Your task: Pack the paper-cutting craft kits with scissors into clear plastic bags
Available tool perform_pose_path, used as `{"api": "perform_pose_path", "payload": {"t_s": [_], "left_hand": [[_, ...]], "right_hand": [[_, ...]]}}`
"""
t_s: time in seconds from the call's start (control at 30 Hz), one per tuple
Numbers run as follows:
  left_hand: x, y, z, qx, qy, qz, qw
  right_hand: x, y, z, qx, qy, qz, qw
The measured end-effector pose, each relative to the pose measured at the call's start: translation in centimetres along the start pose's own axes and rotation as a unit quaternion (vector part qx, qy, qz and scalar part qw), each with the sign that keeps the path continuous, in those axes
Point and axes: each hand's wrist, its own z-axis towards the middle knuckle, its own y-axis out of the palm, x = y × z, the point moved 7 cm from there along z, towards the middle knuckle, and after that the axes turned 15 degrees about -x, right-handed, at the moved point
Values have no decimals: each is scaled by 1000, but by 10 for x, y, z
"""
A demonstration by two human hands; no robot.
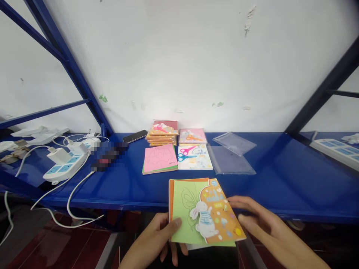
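My left hand (159, 233) grips a stack of square craft paper sheets at its lower left corner, thumb on top and fingers underneath. The top sheet is light green (185, 216) with a line drawing of a butterfly; an orange sheet (171, 186) shows behind it. Over the right part lies an orange cover card (221, 216) with a white rabbit cut-out. My right hand (259, 218) is at the cover card's right edge, its fingertips against or just beside it, thumb and fingers apart. A white sheet (196, 246) peeks out below the stack.
On the blue table (269, 186) are pink-topped paper sheets (159, 157), a white card with printed scissors (200, 160), clear plastic sleeves (232, 160) and stacked packed sets (162, 130). A phone (135, 136), power strip (61, 168) and white cables are at the left.
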Motion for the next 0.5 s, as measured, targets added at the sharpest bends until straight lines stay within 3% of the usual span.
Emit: {"api": "perform_pose_path", "payload": {"t_s": [0.17, 0.37, 0.5], "left_hand": [[11, -10, -9, 81, 29, 136, 987], [11, -2, -13, 15, 23, 119, 993], [24, -5, -13, 64, 79, 101, 990]], "right_hand": [[2, 17, 26, 6, -17, 56, 998], [3, 23, 44, 39, -25, 28, 999], [-18, 31, 48, 69, -85, 120, 987]]}}
